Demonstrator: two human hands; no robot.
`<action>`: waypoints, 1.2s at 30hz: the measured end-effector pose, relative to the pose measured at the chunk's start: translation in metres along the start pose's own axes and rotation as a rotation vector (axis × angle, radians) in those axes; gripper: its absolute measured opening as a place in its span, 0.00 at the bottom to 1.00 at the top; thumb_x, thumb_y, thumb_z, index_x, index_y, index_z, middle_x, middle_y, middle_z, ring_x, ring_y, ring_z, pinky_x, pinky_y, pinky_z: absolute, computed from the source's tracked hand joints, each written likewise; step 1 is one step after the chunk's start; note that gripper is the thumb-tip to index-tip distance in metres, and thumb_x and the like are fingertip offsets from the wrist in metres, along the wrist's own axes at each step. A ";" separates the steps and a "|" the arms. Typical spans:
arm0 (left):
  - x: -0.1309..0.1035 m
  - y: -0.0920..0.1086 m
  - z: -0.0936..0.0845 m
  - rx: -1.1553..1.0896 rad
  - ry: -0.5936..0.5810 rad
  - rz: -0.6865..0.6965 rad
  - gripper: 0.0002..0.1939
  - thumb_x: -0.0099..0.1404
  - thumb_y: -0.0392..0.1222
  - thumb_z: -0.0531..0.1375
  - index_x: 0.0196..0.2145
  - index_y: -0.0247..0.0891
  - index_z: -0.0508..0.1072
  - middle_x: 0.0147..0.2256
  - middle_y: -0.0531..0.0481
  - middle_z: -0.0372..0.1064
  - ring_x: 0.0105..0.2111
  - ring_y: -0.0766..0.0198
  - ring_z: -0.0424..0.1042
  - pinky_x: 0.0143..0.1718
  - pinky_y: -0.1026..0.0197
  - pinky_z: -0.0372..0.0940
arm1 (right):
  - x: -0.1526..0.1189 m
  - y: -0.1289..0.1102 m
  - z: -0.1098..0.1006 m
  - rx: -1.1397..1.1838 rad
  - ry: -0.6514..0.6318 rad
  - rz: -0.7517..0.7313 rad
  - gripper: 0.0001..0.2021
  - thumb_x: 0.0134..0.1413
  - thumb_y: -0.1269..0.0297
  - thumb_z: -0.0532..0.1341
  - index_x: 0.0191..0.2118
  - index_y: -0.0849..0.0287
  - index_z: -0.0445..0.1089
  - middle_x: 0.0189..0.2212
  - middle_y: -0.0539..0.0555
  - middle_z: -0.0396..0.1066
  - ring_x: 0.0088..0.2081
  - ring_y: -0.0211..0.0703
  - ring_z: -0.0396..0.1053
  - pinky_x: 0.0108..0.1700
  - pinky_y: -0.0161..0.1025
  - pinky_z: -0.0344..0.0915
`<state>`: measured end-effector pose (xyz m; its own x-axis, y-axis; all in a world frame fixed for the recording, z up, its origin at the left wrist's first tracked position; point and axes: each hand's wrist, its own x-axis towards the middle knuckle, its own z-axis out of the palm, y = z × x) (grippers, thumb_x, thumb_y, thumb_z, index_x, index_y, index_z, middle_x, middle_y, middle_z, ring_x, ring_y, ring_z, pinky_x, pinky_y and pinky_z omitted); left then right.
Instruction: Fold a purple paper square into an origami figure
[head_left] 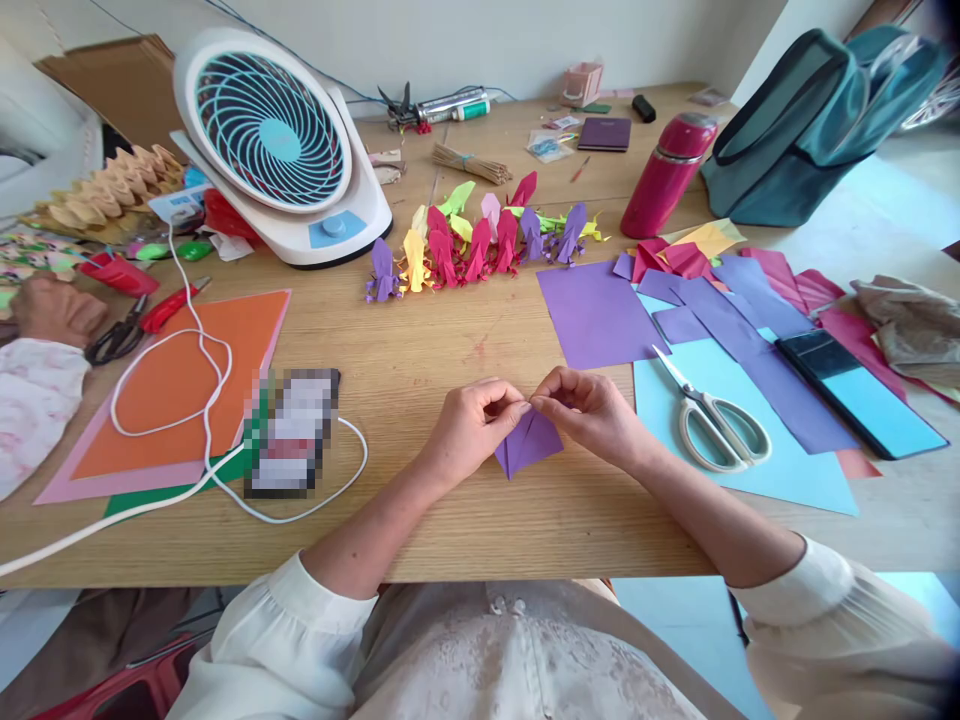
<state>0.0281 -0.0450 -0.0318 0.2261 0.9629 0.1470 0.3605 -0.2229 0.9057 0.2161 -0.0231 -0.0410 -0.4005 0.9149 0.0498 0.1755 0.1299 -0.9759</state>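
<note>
A small folded purple paper (531, 445) with crease lines hangs low over the wooden table, near its front edge. My left hand (476, 422) pinches its top edge from the left between thumb and fingers. From the right, my right hand (589, 415) pinches the same edge, its fingertips almost touching those of the left. Flat on the table beyond lies a purple square sheet (596, 312). Scissors with pale handles (721, 430) rest closed on a light blue sheet (795, 485), right of my right hand.
Folded paper figures (476, 245) stand in rows behind my hands. A white fan (274, 140), a phone (294, 432) with a white cable, and orange paper (180, 390) are left. Right are a red flask (664, 180) and a tablet (859, 390). Another person's hand (60, 308) is far left.
</note>
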 end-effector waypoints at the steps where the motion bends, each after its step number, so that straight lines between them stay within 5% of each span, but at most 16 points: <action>1: 0.000 -0.001 0.000 -0.028 -0.006 -0.018 0.10 0.65 0.40 0.61 0.27 0.35 0.74 0.26 0.53 0.69 0.27 0.68 0.66 0.30 0.66 0.60 | 0.000 0.000 0.000 0.019 0.012 0.008 0.13 0.56 0.54 0.65 0.29 0.58 0.69 0.24 0.49 0.68 0.27 0.36 0.62 0.29 0.36 0.58; 13: 0.002 -0.015 -0.001 -0.414 -0.092 -0.379 0.18 0.57 0.54 0.67 0.32 0.35 0.76 0.28 0.52 0.73 0.26 0.69 0.69 0.26 0.67 0.65 | 0.008 0.002 -0.007 0.314 0.339 0.151 0.20 0.43 0.46 0.72 0.26 0.57 0.68 0.22 0.47 0.64 0.25 0.34 0.57 0.27 0.34 0.55; 19: 0.002 -0.019 -0.002 -0.338 -0.115 -0.375 0.19 0.59 0.55 0.66 0.25 0.34 0.72 0.23 0.52 0.70 0.24 0.68 0.71 0.26 0.67 0.68 | 0.008 0.004 -0.008 0.317 0.360 0.149 0.20 0.43 0.47 0.72 0.25 0.58 0.69 0.22 0.47 0.64 0.25 0.33 0.56 0.26 0.34 0.54; 31: 0.000 -0.013 -0.004 -0.280 -0.155 -0.396 0.16 0.60 0.50 0.64 0.26 0.35 0.68 0.24 0.51 0.71 0.24 0.68 0.72 0.24 0.69 0.66 | 0.007 0.009 -0.008 0.269 0.408 0.075 0.19 0.47 0.48 0.71 0.27 0.57 0.69 0.23 0.47 0.64 0.25 0.34 0.57 0.26 0.34 0.56; 36: -0.001 -0.016 -0.001 -0.176 -0.066 -0.298 0.16 0.62 0.50 0.62 0.25 0.37 0.65 0.22 0.55 0.65 0.23 0.68 0.68 0.23 0.67 0.65 | 0.007 0.005 -0.008 0.268 0.383 0.088 0.19 0.46 0.46 0.71 0.28 0.57 0.70 0.24 0.48 0.66 0.26 0.36 0.61 0.29 0.36 0.61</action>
<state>0.0207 -0.0424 -0.0465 0.1945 0.9685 -0.1553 0.2594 0.1019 0.9604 0.2216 -0.0129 -0.0436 -0.0255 0.9996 -0.0094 -0.0645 -0.0110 -0.9979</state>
